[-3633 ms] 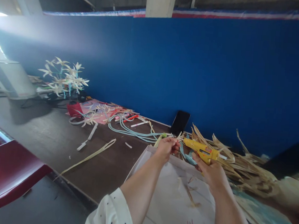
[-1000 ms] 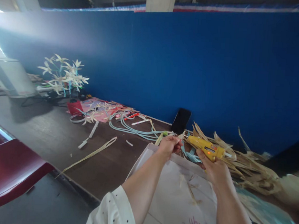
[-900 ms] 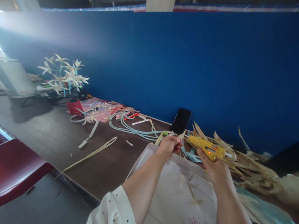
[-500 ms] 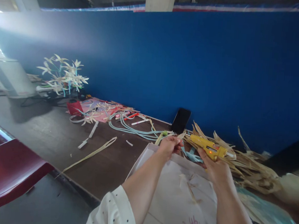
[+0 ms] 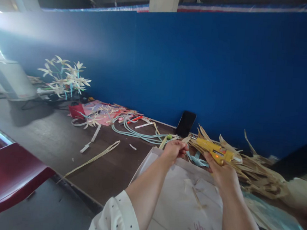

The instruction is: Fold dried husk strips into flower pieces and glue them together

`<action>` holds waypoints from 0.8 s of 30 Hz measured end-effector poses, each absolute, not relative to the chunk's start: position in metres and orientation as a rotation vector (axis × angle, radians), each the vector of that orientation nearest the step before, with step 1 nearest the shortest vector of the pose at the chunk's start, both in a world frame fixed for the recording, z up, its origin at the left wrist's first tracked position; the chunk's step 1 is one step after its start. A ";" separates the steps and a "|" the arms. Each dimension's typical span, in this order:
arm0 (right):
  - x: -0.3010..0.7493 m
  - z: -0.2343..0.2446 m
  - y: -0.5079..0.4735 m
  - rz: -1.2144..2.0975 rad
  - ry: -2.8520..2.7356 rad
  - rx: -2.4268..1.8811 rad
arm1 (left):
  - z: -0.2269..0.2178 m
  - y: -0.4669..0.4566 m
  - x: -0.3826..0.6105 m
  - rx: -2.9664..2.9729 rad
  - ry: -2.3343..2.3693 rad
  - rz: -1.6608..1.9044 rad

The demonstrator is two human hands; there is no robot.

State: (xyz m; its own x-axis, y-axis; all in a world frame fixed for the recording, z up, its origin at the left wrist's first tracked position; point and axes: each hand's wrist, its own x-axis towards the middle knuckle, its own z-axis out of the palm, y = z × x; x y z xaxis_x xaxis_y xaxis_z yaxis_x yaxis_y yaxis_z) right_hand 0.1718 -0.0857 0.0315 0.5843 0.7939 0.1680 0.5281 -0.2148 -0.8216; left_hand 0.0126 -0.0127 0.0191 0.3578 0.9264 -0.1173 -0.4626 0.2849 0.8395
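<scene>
My right hand (image 5: 219, 170) is closed around a yellow glue gun (image 5: 211, 149) with a small orange light lit on its side. The gun's nozzle points left, close to a pale strip of dried husk (image 5: 186, 139). That strip is pinched in the fingers of my left hand (image 5: 176, 150); its lower part is hidden by them. Both hands are over the far edge of a white shallow box lid (image 5: 178, 198), in which a few husk scraps lie. Pale blue strips (image 5: 197, 160) lie just beyond the lid, between my hands.
A black phone (image 5: 186, 124) leans against the blue partition (image 5: 226, 64). Dried husks (image 5: 262, 176) heap at the right. Pale blue cords (image 5: 131, 131), red and pink papers (image 5: 103, 112) and husk flowers (image 5: 66, 76) stand or lie leftward. A red chair (image 5: 10, 178) is at lower left.
The glue gun's nozzle has shifted very slightly to the right, near the husk strip. My left hand has stayed almost still.
</scene>
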 end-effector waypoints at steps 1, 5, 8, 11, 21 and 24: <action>0.171 0.032 -0.086 0.350 -1.061 -1.884 | 0.020 -0.013 0.013 0.804 0.690 1.031; 0.168 0.034 -0.088 0.352 -1.025 -1.895 | 0.020 -0.012 0.012 0.775 0.671 1.023; 0.165 0.042 -0.091 0.391 -1.000 -1.942 | 0.019 -0.012 0.011 0.739 0.657 1.015; 0.163 0.048 -0.094 0.406 -0.965 -1.924 | 0.018 -0.011 0.011 0.712 0.651 1.016; 0.166 0.046 -0.092 0.465 -0.623 -1.521 | 0.010 -0.011 0.015 0.791 0.686 1.063; 0.171 0.059 -0.098 0.449 -0.543 -1.396 | 0.007 -0.012 0.016 0.816 0.680 1.070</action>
State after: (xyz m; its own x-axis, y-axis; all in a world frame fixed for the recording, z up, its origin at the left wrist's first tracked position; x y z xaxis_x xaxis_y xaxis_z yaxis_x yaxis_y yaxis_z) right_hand 0.1706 -0.0983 0.0593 0.7986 0.5947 0.0931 0.0208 0.1273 -0.9916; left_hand 0.0159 -0.0120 0.0069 0.3375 0.9370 -0.0901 -0.4797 0.2536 0.8400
